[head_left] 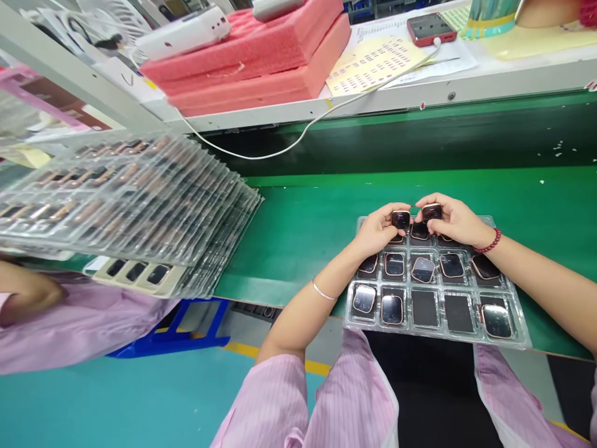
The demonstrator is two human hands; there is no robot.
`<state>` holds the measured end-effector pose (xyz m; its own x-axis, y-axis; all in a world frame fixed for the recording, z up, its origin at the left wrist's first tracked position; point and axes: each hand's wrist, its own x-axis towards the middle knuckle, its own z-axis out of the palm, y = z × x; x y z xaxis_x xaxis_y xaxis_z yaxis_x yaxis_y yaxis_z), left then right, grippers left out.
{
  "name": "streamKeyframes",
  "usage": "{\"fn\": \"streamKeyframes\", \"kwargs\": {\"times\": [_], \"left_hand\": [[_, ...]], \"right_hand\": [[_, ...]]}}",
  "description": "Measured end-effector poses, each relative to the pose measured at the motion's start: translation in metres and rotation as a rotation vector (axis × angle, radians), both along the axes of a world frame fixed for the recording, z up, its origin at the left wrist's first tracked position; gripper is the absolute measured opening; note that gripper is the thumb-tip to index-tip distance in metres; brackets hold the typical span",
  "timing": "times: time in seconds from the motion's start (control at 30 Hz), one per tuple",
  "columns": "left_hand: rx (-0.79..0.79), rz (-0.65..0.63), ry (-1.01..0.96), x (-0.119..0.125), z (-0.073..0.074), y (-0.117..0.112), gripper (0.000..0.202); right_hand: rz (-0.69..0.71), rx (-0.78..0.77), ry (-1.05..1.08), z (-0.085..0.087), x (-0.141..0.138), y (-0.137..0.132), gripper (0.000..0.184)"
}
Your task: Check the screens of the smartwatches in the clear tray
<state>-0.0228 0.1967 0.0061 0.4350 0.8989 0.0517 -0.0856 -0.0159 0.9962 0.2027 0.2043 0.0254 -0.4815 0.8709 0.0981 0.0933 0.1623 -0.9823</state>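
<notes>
Workstation note: we record a bare left hand (379, 229) and a bare right hand (454, 219) held close together over a clear moulded plastic tray (513, 330), which lies on a green conveyor belt (298, 249). The left fingers (389, 214) curl narrowly round the edges of a rounded-square black smartwatch body with a rose-gold frame (400, 219). The right fingers (422, 202) grip a matching rose-gold-framed smartwatch body (431, 212) in the same narrow way. These two held bodies sit just beside each other, above the tray's top row. Further framed smartwatch bodies (423, 269) lie in the tray's pockets, some tilted; two bottom-row pockets show only dark rectangles (424, 308). A thin silver bangle (324, 290) sits behind the left hand, a red bead bracelet (489, 241) behind the right. Left of the tray we note a slanted stack of clear plastic trays (130, 199), then a co-worker's forearm (28, 292) and pink striped sleeve (79, 330). Beyond the belt, a white shelf (466, 93) carries salmon-pink foam blocks (242, 56) and a red phone (431, 28) with a white cable (298, 140).
</notes>
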Motion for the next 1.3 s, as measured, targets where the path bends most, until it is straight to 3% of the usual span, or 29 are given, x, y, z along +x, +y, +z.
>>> {"fn": "streamKeyframes", "kwargs": {"times": [0.23,0.37,0.43,0.5,0.6,0.7,0.77,0.87,0.97,1.03,1.1,1.13,1.2,1.27,1.3], "left_hand": [[-0.070,-0.017,-0.034,0.000,0.002,0.001,0.057],[-0.085,0.040,-0.072,0.001,0.003,0.008,0.056],[-0.084,0.073,-0.087,0.001,0.011,0.008,0.056],[-0.096,0.043,-0.123,0.001,0.028,-0.003,0.058],[-0.156,-0.188,-0.224,0.006,0.071,-0.044,0.062],[-0.248,-0.555,-0.282,0.013,0.120,-0.094,0.057],[-0.289,-0.821,-0.265,0.017,0.145,-0.118,0.047],[-0.289,-1.036,-0.287,0.021,0.164,-0.134,0.037],[-0.292,-1.068,-0.292,0.021,0.169,-0.140,0.037],[-0.261,-1.013,-0.321,0.016,0.168,-0.141,0.039],[-0.177,-0.794,-0.357,0.008,0.162,-0.132,0.040],[-0.122,-0.621,-0.358,0.005,0.156,-0.122,0.040],[0.022,-0.338,-0.298,0.003,0.139,-0.092,0.043],[0.070,-0.079,-0.225,0.007,0.115,-0.053,0.047],[0.058,-0.016,-0.181,0.012,0.100,-0.034,0.049]], "right_hand": [[-0.020,-0.035,0.004,-0.003,0.000,0.000,0.043],[-0.019,-0.058,0.010,-0.003,0.000,-0.001,0.044],[-0.031,-0.049,0.007,-0.004,0.001,-0.001,0.042],[-0.041,-0.039,0.001,-0.005,0.002,0.000,0.040],[-0.036,-0.034,0.000,-0.007,0.005,0.001,0.040],[-0.028,-0.057,0.025,-0.009,0.007,0.003,0.042],[-0.032,-0.099,0.063,-0.011,0.008,0.004,0.045],[-0.046,-0.146,0.110,-0.012,0.008,0.006,0.049],[-0.098,-0.146,0.128,0.000,0.009,0.005,0.045],[-0.130,-0.153,0.173,0.020,0.009,-0.004,0.041],[-0.133,-0.167,0.257,0.051,0.009,-0.023,0.039],[-0.116,-0.164,0.307,0.068,0.008,-0.036,0.038],[-0.070,-0.123,0.369,0.102,0.003,-0.070,0.035],[0.115,-0.150,0.419,0.129,-0.006,-0.107,0.041],[0.232,-0.186,0.447,0.139,-0.011,-0.124,0.045]]}}
